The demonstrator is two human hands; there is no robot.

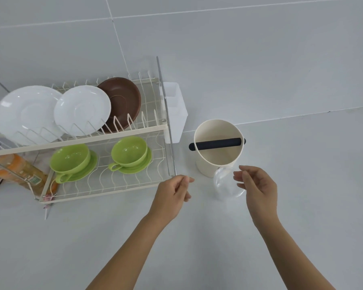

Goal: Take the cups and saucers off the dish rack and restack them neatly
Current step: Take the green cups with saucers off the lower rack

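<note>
Both hands hover loose, holding nothing: left hand [172,193], right hand [258,187]. 2 green cups [71,160] sit upright on saucers [132,167] in dish rack [105,191].

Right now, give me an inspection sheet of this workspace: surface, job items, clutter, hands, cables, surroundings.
Surface: pale grey counter, bare in front.
Job's things: two green cups on green saucers, left cup and right cup, on the dish rack lower tier; two white saucers and a brown dish upright on the upper tier.
Clutter: cream container with a black bar; clear plastic cup; orange bottle under the rack.
Hands: left hand loosely curled, empty; right hand beside the clear cup, contact unclear.
Cables: nothing seen.
Surroundings: grey tiled wall.
</note>
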